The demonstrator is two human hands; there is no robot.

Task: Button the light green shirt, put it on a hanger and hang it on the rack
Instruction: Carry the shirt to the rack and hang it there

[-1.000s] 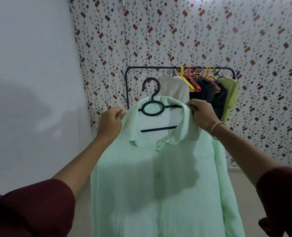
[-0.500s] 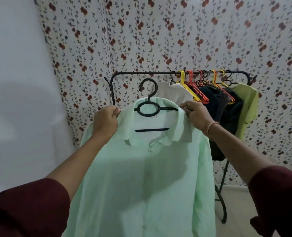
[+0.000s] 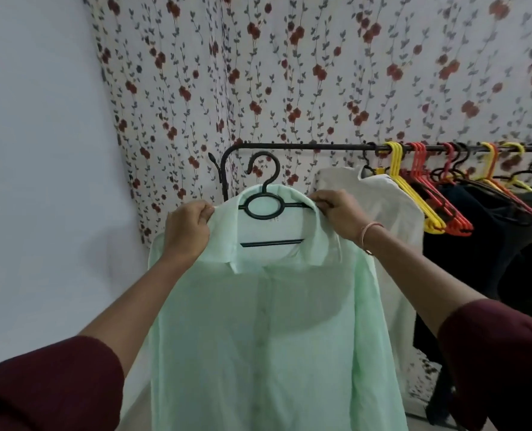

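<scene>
Between my two hands hangs the light green shirt, already on the black hanger and closed down the front as far as I can see. The fingers of my left hand pinch the left shoulder of the shirt, and the fingers of my right hand pinch the right shoulder just beside the collar. What matters now is the hook of the hanger: it stands upright, just below the rail of the rack and slightly in front of it, near the free left end. The white shirt is just to the right. I judge the hook must rise above the rail, then come down on it; both hands are equally near.
</scene>
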